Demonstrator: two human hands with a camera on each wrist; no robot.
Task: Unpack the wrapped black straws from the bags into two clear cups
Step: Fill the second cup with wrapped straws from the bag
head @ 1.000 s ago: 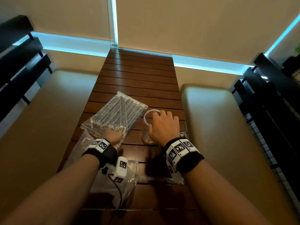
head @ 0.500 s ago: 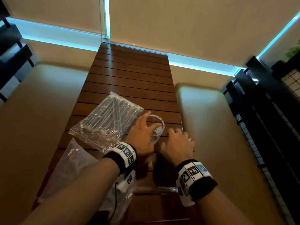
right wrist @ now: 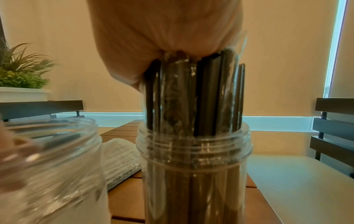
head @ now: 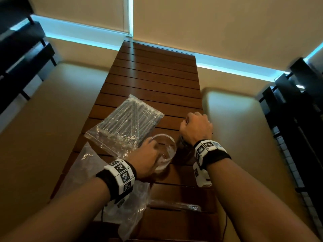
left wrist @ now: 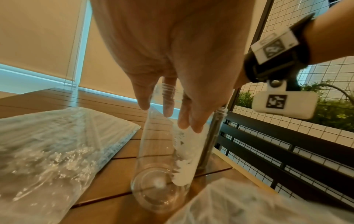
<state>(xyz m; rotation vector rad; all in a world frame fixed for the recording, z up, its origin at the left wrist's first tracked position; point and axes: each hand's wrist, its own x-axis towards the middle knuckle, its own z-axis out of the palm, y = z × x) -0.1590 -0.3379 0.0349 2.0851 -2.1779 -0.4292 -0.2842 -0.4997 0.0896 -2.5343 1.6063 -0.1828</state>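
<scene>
My left hand [head: 150, 151] [left wrist: 168, 118] grips an empty clear cup [head: 165, 151] [left wrist: 155, 163] by its side; the cup carries a white label and leans a little on the slatted wooden table [head: 153, 81]. Just to its right stands a second clear cup [head: 184, 151] [right wrist: 193, 174] filled with wrapped black straws [right wrist: 191, 94]. My right hand [head: 194, 127] [right wrist: 172, 57] is closed over the tops of those straws. A clear zip bag of wrapped straws [head: 126, 125] [left wrist: 57, 136] lies flat to the left, behind the empty cup [right wrist: 47, 159].
An emptied clear bag [head: 94, 172] lies crumpled under my left forearm at the table's near left. Beige cushioned benches [head: 236, 137] flank the narrow table, with dark slatted backrests [head: 297, 119] beyond. A potted plant [right wrist: 21, 72] stands off to one side.
My left hand left the straw bag and took hold of the empty cup. My right hand let go of that cup, moved right and closed on the straws in the second cup.
</scene>
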